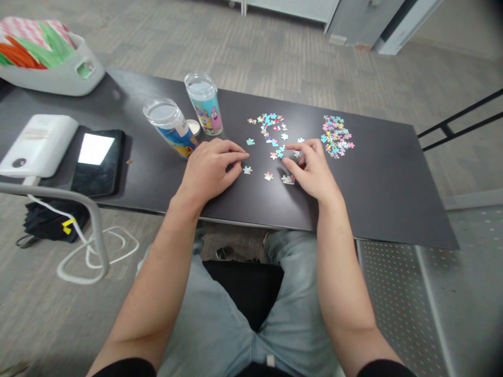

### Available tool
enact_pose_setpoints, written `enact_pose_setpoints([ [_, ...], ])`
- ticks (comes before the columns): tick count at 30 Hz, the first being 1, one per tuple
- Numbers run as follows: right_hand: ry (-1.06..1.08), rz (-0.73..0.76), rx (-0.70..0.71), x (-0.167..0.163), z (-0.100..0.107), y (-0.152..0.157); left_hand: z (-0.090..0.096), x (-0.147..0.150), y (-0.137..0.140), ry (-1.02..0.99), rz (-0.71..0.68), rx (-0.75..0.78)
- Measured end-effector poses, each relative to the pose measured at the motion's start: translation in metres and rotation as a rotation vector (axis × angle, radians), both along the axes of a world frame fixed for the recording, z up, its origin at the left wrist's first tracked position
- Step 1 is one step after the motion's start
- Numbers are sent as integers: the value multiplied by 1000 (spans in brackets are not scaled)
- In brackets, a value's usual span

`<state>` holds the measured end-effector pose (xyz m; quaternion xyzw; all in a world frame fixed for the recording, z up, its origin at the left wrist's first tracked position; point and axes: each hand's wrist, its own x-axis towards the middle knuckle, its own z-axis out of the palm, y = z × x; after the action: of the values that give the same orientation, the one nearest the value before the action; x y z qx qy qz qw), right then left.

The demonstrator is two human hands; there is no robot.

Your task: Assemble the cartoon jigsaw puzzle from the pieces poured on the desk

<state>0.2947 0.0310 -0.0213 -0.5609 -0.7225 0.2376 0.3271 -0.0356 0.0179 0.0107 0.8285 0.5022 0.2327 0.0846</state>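
While both forearms are reaching over the black table [385,199], the left hand [210,170] is resting palm down, fingers loosely curled, just beside a loose puzzle piece [247,169]; the right hand [310,167] is lying half curled, fingertips touching scattered puzzle pieces [280,152] between both hands

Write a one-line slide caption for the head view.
Left hand and right hand rest among scattered puzzle pieces on a black table.
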Motion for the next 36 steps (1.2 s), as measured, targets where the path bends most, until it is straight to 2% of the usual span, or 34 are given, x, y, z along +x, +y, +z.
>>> enact_pose_setpoints([
  [4,-90,-46,56,-3,1,-2,0,8,-4,72,8,-33],
  [9,-211,-35,-1,-14,9,-10,-3,10,1,93,91,-63],
  [14,-287,-3,-27,-18,12,-14,-4,22,1,75,112,-99],
  [20,-254,-17,-16,-15,9,-14,-8,33,-4,110,128,-162],
  [31,-263,20,-9,-16,10,-16,-28,21,-14,35,208,-68],
  [36,-316,59,-8,-29,12,-15,-20,27,-17,19,146,-87],
])
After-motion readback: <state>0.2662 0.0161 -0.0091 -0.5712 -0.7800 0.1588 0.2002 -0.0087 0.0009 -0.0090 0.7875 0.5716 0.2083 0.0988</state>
